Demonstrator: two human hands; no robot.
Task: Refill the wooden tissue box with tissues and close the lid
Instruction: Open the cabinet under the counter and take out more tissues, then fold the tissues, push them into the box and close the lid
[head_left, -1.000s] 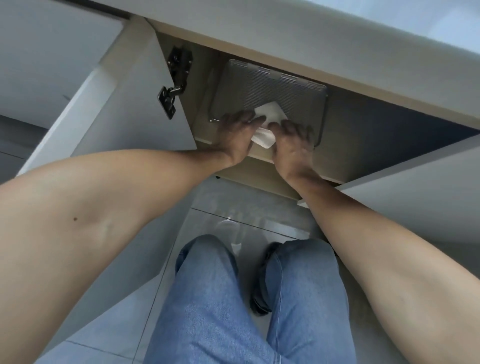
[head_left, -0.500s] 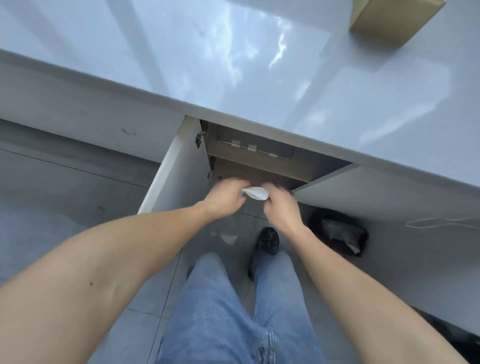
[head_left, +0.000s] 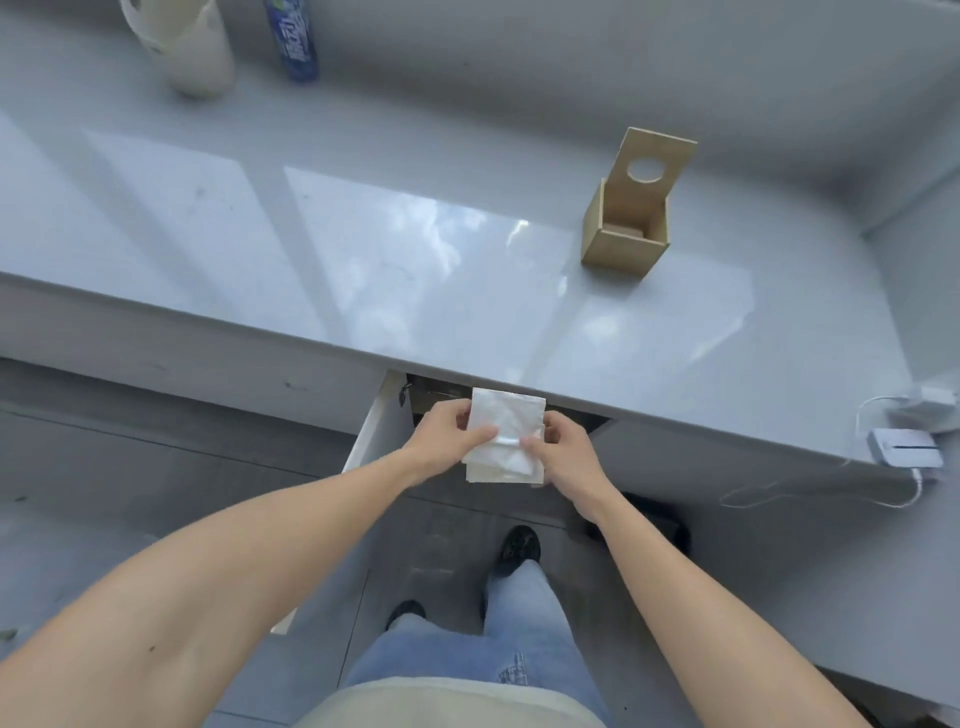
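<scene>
A stack of white tissues (head_left: 506, 431) is held flat between both hands, just below the counter's front edge. My left hand (head_left: 449, 439) grips its left side and my right hand (head_left: 563, 457) grips its right side. The wooden tissue box (head_left: 621, 247) stands on the glossy grey counter, far to the upper right of the hands. Its lid (head_left: 652, 166), with a round hole, is tipped up and back, so the box is open at the top. Only a small wooden piece shows inside it.
The cupboard door (head_left: 371, 439) under the counter (head_left: 363, 249) hangs open to the left of my hands. A cream jug (head_left: 182, 44) and a blue bottle (head_left: 293, 39) stand at the counter's back left. A white charger with cable (head_left: 904, 447) lies at the right edge.
My hands lifted the tissues out of the cupboard and raised them to the counter's edge. The view rose from inside the cupboard to the counter top, bringing the wooden box into sight.
</scene>
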